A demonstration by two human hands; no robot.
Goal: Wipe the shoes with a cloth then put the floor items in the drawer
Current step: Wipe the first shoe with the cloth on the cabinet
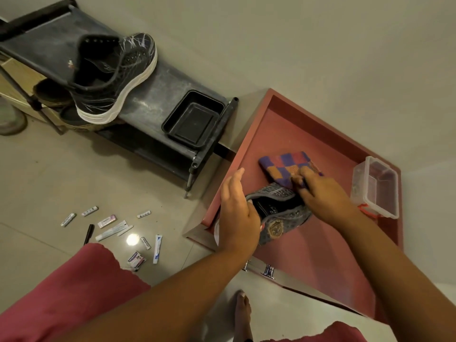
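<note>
A grey perforated shoe [278,218] with a gold emblem sits over the open red drawer [308,255]. My left hand [237,213] holds it at the collar, thumb on the opening's edge and fingers stretched along its side. A checkered purple, red and orange cloth [283,164] lies folded in the drawer just beyond the shoe. My right hand [320,193] pinches the cloth's near edge against the shoe's toe end. Several small tubes, packets and a black pen [88,234] lie scattered on the floor [111,228] at the left.
A dark high-top sneaker [111,77] with a white sole stands on the black shoe rack [158,95], beside a black tray [192,119]. A clear plastic container [375,186] sits at the drawer's right side. My bare foot [243,314] is near the drawer's handle.
</note>
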